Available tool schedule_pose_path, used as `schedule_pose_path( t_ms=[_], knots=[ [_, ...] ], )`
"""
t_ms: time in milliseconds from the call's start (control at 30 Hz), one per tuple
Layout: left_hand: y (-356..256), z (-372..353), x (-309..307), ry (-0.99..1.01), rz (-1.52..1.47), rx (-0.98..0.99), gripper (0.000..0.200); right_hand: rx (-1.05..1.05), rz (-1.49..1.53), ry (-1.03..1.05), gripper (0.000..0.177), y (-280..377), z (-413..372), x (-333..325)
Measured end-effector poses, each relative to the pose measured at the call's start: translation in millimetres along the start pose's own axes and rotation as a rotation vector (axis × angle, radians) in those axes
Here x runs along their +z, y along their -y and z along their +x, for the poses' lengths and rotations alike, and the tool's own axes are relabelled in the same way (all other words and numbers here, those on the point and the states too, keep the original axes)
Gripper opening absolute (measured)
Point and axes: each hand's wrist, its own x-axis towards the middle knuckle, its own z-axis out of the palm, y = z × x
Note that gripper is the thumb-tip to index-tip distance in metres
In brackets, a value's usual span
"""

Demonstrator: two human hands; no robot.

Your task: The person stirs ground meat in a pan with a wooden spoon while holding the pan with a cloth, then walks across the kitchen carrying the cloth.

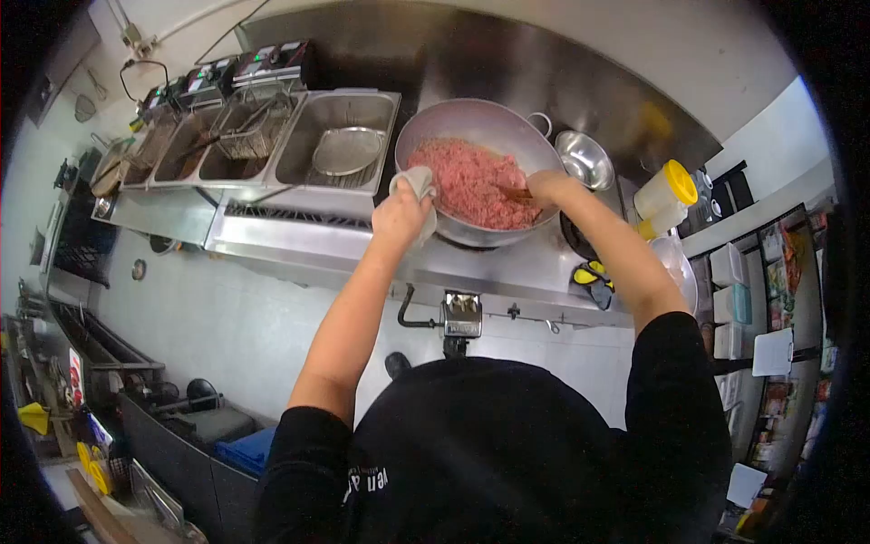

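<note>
A large wok [489,118] sits on the stove with a heap of pink minced meat [467,177] inside. My left hand [401,216] is closed around a pale cloth [421,186] at the wok's near left edge; whatever handle lies under the cloth is hidden. Over the right side of the wok, my right hand [549,189] grips a wooden spatula [515,193]. Its lower end is down in the meat, so its full shape does not show. A loop handle [541,123] sticks out from the far right rim.
Fryer basins [299,181] stand to the left, one with a wire basket [249,143]. Right of the wok are a steel bowl [584,160], a yellow-lidded container [666,189] and a black-and-yellow item [594,276]. The steel counter edge [435,274] runs in front of me.
</note>
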Motion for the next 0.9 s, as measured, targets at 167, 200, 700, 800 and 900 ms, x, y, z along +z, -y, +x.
schedule_pose_path(
  t_ms=[167,200,700,800,900],
  knots=[
    [3,1,3,-0.048,-0.033,0.019,0.048,0.393,0.493,0.406,0.022,18,-27,-27],
    [1,1,2,-0.045,-0.033,0.029,0.048,0.401,0.5,0.406,0.022,20,-30,-24],
    [7,5,-1,-0.012,-0.14,0.009,0.056,0.126,0.141,-0.349,0.016,88,-4,12],
    [8,4,-2,-0.018,-0.145,-0.005,0.058,0.187,0.21,-0.348,0.018,89,7,-7],
    [5,-8,-1,-0.005,-0.155,-0.03,0.059,0.24,0.311,-0.291,0.02,58,44,17]
  ],
)
